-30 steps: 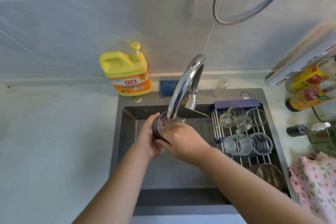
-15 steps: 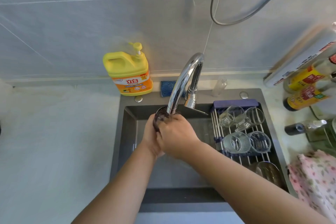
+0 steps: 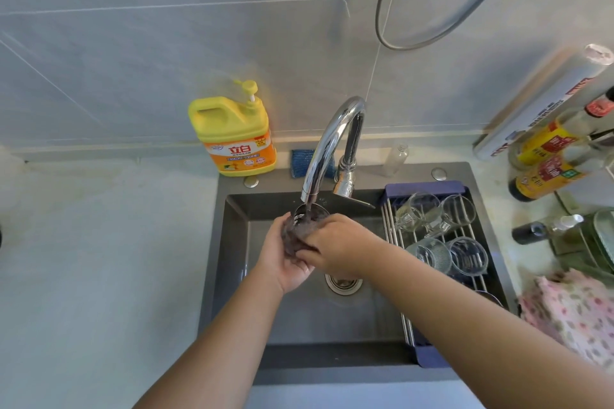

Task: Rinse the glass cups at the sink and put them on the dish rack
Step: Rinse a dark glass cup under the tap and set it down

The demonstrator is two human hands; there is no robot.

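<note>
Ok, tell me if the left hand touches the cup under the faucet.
Touching: the head view shows the left hand cupping the glass cup from below.

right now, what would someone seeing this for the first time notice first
Over the sink, the left hand and right hand grip a glass cup right under the spout of the chrome faucet. At the sink's back left corner, a bright yellow detergent jug stands by the wall. On the right, the dish rack across the sink holds several clear glass cups.
</note>
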